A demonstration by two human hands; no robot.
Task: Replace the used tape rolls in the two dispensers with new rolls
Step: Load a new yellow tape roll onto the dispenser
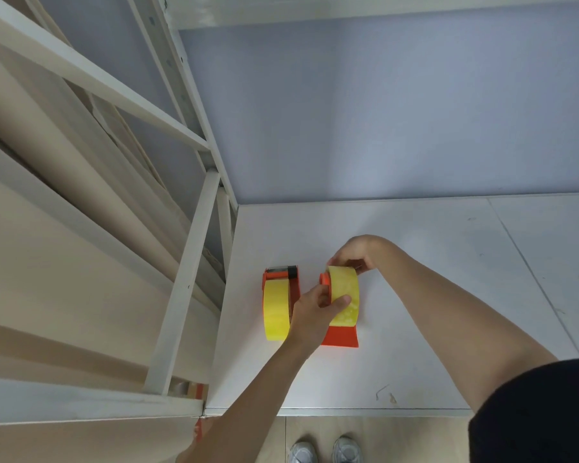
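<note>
Two orange plastic tape dispensers sit side by side on a white table, each carrying one round yellow tape roll. The left dispenser point(281, 279) and its roll point(276, 310) are untouched. The left hand point(315, 312) curls around the right roll point(345, 295), thumb across its smooth face, on the right dispenser point(340, 335). The right hand point(355, 253) pinches at that roll's far end. The matte table point(448, 295) meets a pale blue wall point(381, 111); a white metal shelf frame point(188, 279) stands at left.
</note>
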